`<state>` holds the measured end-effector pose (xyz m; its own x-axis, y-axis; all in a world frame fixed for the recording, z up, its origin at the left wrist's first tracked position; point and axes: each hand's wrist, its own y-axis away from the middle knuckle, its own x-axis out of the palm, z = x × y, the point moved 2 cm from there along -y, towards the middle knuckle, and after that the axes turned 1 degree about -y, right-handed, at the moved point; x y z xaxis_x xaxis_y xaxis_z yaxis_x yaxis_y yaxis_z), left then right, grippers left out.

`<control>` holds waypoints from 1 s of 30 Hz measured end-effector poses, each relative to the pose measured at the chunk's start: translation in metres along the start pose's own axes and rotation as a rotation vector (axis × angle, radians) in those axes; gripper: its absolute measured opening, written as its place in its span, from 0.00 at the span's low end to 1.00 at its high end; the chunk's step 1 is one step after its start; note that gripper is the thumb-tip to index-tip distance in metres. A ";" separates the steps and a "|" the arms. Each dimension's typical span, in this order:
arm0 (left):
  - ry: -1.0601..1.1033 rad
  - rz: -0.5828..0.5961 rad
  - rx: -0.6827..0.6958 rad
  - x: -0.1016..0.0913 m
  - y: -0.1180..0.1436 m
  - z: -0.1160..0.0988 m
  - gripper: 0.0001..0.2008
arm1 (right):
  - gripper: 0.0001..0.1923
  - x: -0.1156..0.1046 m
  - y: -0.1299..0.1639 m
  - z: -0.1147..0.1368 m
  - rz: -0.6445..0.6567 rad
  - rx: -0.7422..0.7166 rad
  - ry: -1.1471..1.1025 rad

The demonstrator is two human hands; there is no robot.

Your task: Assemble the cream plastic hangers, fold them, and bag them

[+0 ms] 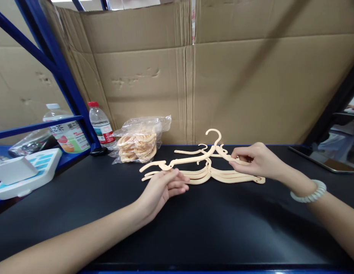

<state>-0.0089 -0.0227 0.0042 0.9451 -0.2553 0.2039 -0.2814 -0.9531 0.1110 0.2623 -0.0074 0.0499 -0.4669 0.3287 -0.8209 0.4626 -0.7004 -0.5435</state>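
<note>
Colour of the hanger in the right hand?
Pale peach-beige, no pattern visible. The hanger shows in the head view, the only one.

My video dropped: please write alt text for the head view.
A person's left hand and right hand hold a pale hanger over similar hangers on a black table. Back left: a clear bag of pale pieces and a red-capped bottle.

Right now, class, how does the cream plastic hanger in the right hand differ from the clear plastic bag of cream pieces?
The cream plastic hanger is in the right hand's grip; the clear plastic bag sits untouched on the black tabletop.
The hanger is bare and spread wide; the bag's pieces are wrapped and compactly stacked.
Shared: cream colouring.
</note>
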 end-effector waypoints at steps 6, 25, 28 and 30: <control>-0.920 0.531 0.636 0.022 0.035 -0.001 0.06 | 0.09 0.001 0.000 0.007 0.042 0.000 -0.084; -1.391 0.515 0.744 0.018 0.034 0.004 0.09 | 0.10 0.028 0.002 0.006 0.547 -0.018 -0.050; -1.398 0.478 0.739 0.018 0.032 0.004 0.09 | 0.09 0.026 0.002 0.004 0.545 -0.024 -0.074; -1.398 0.453 0.734 0.017 0.031 0.004 0.09 | 0.09 0.025 0.002 0.002 0.544 -0.025 -0.090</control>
<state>-0.0007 -0.0572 0.0067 0.3344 -0.0688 -0.9399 -0.8112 -0.5287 -0.2499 0.2503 -0.0023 0.0286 -0.2177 -0.1330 -0.9669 0.6727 -0.7382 -0.0499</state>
